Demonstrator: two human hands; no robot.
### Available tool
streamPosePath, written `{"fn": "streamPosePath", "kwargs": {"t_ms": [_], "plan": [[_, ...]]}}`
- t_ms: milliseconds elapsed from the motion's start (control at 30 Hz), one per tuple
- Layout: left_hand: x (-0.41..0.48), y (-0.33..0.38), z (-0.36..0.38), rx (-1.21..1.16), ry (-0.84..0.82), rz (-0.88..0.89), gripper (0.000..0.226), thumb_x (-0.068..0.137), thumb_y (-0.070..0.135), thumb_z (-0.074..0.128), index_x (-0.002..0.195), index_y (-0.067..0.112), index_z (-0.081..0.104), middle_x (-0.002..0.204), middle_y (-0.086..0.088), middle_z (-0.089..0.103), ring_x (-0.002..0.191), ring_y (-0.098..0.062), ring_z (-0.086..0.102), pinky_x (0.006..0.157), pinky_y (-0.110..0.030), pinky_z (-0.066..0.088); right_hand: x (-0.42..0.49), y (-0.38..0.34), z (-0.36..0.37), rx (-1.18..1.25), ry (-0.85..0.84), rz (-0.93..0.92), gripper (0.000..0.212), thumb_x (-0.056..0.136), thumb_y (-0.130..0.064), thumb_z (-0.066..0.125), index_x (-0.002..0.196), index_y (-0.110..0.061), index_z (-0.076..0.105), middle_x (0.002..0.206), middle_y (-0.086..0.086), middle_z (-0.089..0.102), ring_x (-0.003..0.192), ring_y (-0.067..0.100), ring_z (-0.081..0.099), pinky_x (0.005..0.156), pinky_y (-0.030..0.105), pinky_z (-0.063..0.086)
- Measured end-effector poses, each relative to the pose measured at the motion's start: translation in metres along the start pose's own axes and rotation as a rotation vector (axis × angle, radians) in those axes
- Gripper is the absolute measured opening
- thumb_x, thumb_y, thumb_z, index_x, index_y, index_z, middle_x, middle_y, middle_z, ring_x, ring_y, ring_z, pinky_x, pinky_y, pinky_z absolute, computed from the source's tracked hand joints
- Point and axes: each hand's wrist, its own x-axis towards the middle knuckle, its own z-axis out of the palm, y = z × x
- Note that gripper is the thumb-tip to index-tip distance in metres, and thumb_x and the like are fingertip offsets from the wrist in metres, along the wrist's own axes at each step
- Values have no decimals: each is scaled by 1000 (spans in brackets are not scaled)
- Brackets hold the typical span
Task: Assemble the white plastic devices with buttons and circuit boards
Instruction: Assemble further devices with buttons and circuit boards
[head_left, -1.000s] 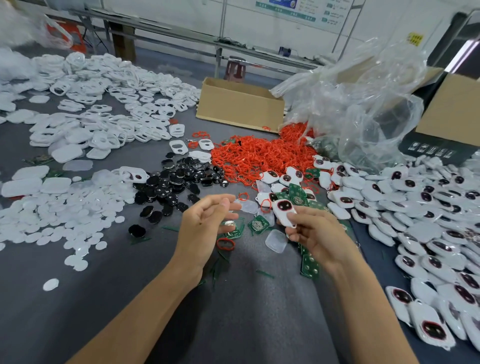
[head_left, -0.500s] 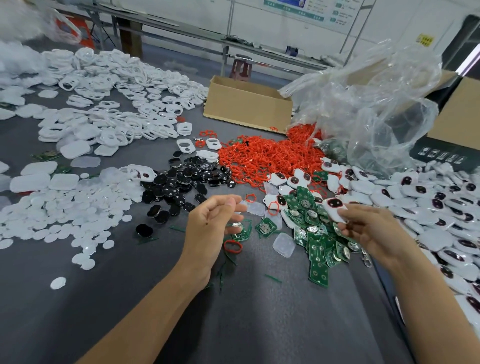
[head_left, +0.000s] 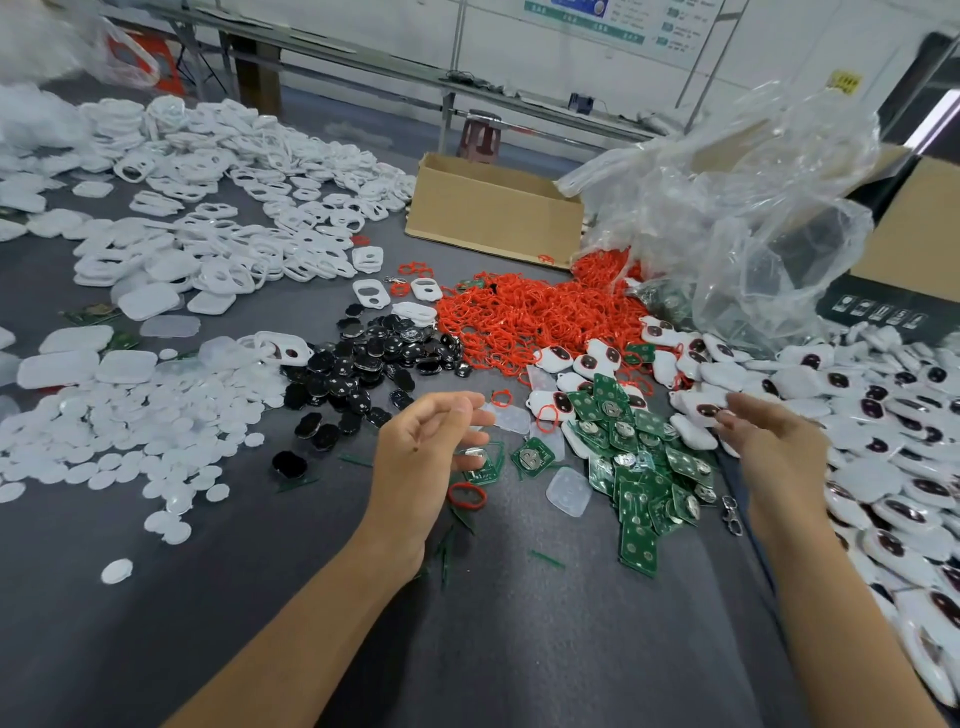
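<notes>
The right hand (head_left: 774, 441) has dropped its finished device (head_left: 701, 408) on the assembled pile (head_left: 883, 415) and hangs open — one unit done — while the left hand (head_left: 415, 457) curls over a circuit board (head_left: 480, 467), grip impossible to tell.

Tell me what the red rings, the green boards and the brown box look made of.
Red rings: probably rubber or silicone, matte, limp and tangled.
Green boards: printed circuit laminate, glossy green with silvery metal clips.
Brown box: cardboard, matte brown, thin open rim.
</notes>
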Motion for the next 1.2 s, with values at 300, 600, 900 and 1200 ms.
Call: {"fn": "streamPosePath", "kwargs": {"t_ms": [300,600,900,1200], "plan": [[-2,-3,1,258,56,139,13,93,10,59,93,17,70,82,-1,73,74,-10,68,69,-28,56,-81,-23,100,-169,-224,-412,27,85,2,56,88,-19,73,79,-8,69,73,-2,62,69,14,45],[-3,2,-8,703,197,447,22,88,5,59,102,19,66,93,10,69,92,-7,62,85,-24,46,-125,-1,134,-229,-225,-716,29,75,6,50,87,-9,71,86,3,70,85,24,61,75,20,38],[140,37,-48,1240,194,339,21,78,-13,49,90,-6,65,94,-19,66,94,-31,60,72,-37,46,-125,1,139,-225,-244,-850,31,72,20,60,82,-9,69,81,-2,67,80,19,61,70,24,43],[216,39,-50,1481,-12,24,22,85,-1,50,105,-3,59,117,-22,58,108,-36,54,90,-43,47,-120,4,141,-163,-225,-817,24,74,7,57,80,-14,69,82,-10,64,83,7,56,75,13,41]]}}
